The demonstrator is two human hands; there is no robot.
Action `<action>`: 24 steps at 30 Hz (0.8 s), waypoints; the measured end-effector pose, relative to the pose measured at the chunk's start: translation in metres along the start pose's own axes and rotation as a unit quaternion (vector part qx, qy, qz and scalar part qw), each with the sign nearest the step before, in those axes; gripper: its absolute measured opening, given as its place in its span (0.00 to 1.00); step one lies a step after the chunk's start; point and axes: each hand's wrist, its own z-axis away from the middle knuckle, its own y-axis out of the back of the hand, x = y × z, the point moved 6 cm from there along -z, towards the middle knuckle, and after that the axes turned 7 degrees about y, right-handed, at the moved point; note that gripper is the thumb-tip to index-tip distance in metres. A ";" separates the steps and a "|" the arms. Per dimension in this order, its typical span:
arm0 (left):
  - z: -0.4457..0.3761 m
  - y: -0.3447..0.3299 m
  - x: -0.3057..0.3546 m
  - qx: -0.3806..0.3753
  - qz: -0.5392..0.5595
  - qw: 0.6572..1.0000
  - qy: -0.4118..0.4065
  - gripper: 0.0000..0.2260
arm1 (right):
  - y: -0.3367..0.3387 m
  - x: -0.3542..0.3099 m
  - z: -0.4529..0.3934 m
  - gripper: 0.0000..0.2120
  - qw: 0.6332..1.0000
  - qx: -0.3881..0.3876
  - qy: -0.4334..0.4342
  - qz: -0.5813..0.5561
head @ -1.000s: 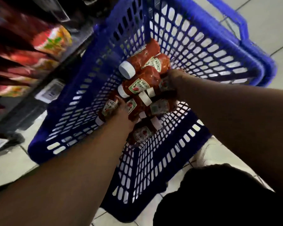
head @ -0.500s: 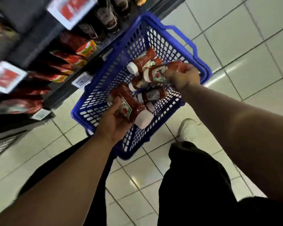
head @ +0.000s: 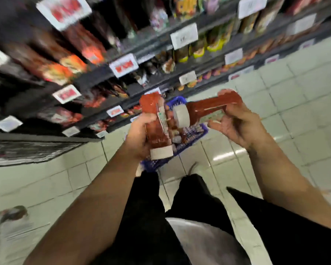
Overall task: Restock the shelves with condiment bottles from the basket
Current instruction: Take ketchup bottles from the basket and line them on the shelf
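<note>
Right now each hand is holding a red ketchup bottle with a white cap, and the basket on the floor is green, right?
Not quite: the basket on the floor is blue, not green, as the head view shows. The rest holds: the left hand grips one red ketchup bottle with a white cap, and the right hand holds another.

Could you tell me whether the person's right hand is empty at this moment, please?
No, the right hand grips a red ketchup bottle with a white cap, held roughly sideways above the blue plastic basket.
</note>
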 end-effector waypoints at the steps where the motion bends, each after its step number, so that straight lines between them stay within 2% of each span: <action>1: 0.010 -0.014 0.009 -0.003 -0.007 1.000 -0.014 0.22 | -0.020 -0.013 0.006 0.23 1.000 -0.012 0.003 0.005; 5: 0.045 -0.057 0.047 -0.008 -0.019 0.997 -0.077 0.24 | -0.083 -0.056 0.011 0.30 0.998 0.010 0.060 0.002; 7: 0.061 -0.073 0.067 0.001 -0.019 0.996 -0.088 0.24 | -0.115 -0.075 0.009 0.23 0.996 0.002 0.092 -0.005; 9: 0.077 -0.082 0.089 0.021 -0.037 0.993 -0.106 0.26 | -0.146 -0.089 0.006 0.21 0.995 -0.026 0.095 -0.025; 13: 0.110 -0.098 0.136 0.011 -0.061 0.984 -0.170 0.39 | -0.219 -0.108 0.004 0.34 0.994 -0.085 0.068 0.009; 18: 0.155 -0.110 0.198 -0.001 -0.086 0.964 -0.250 0.51 | -0.298 -0.125 0.009 0.40 0.989 -0.125 0.071 0.027; 24: 0.195 -0.127 0.276 -0.034 -0.127 0.925 -0.357 0.44 | -0.372 -0.147 0.012 0.39 0.971 -0.162 0.142 0.099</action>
